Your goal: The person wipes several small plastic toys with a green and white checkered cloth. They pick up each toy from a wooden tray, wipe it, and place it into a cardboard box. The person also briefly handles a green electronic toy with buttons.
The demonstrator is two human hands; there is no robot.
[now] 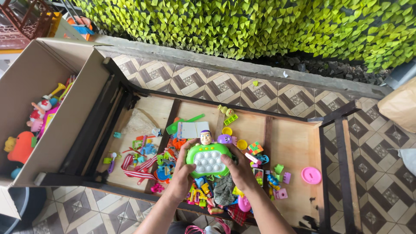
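One head-worn camera looks steeply down, from close above, onto a wooden tray (299, 143) and tiled floor (208, 82).

A low wooden table (299, 147) with a dark frame stands on patterned floor tiles. A heap of small bright plastic toys (203, 190) lies near its front edge. A red-and-white ribbon (138, 167) lies at left, a pink disc (311, 175) apart at right.

The hands (212, 171) hide the green toy's (209, 158) side edges.
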